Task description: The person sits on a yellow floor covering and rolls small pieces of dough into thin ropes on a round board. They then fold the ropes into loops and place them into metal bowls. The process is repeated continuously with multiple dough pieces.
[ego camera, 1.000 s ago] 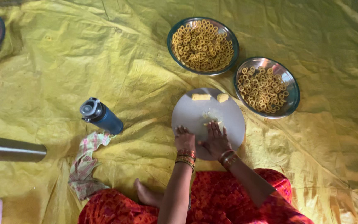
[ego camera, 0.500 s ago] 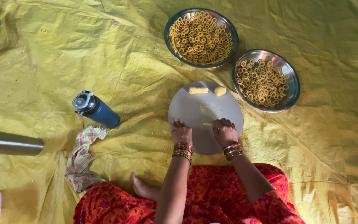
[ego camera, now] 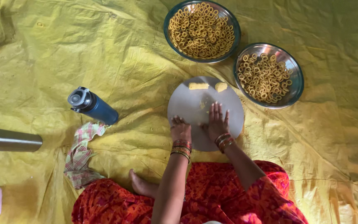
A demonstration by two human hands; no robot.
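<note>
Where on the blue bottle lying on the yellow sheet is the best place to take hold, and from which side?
Probably the middle of the blue bottle, from above. It lies on its side, so the round body is exposed for fingers to wrap across; the dark cap end looks narrower and uneven.

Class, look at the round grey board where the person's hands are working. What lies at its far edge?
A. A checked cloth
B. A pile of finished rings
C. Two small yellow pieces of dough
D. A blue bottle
C: two yellow dough pieces lie side by side at the far edge of the round board, beyond the left hand and right hand.
</note>
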